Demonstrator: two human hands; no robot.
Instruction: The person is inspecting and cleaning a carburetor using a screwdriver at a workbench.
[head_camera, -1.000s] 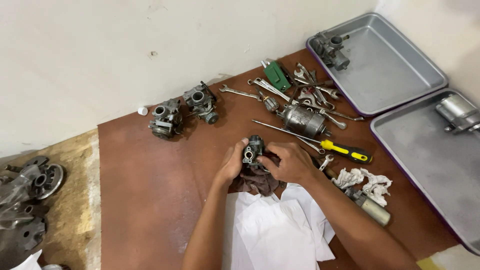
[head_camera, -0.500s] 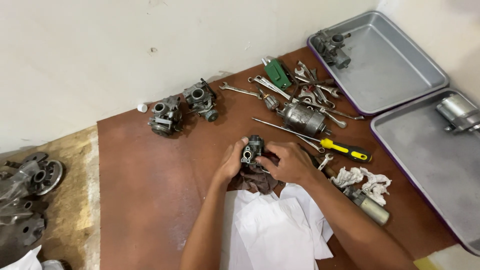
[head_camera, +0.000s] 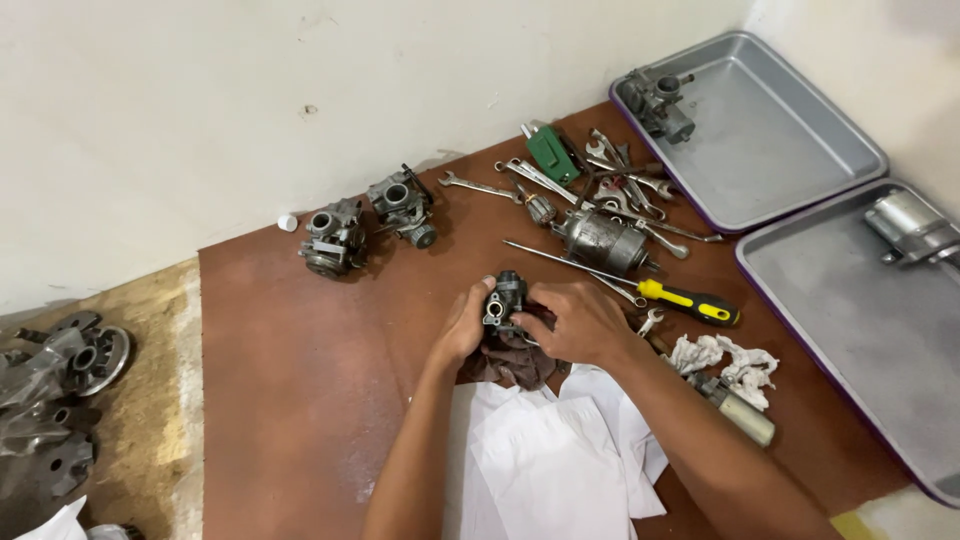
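Note:
Both my hands grip a small grey metal carburetor (head_camera: 505, 297) over a dark red rag (head_camera: 512, 360) on the brown mat (head_camera: 300, 400). My left hand (head_camera: 462, 325) cups its left side with the thumb on top. My right hand (head_camera: 578, 320) wraps its right side, fingers against the body. White cloth sheets (head_camera: 550, 460) lie just under my forearms.
Two more carburetors (head_camera: 335, 238) (head_camera: 403, 205) sit near the wall. Spanners (head_camera: 610, 175), a cylindrical motor part (head_camera: 605, 240), a yellow-handled screwdriver (head_camera: 690, 302) and a crumpled white rag (head_camera: 725, 358) lie to the right. Two metal trays (head_camera: 790, 150) (head_camera: 850, 330) hold parts. Engine castings (head_camera: 55, 390) lie on the floor at left.
My hands stay on the carburetor and shift only slightly; the view has barely moved.

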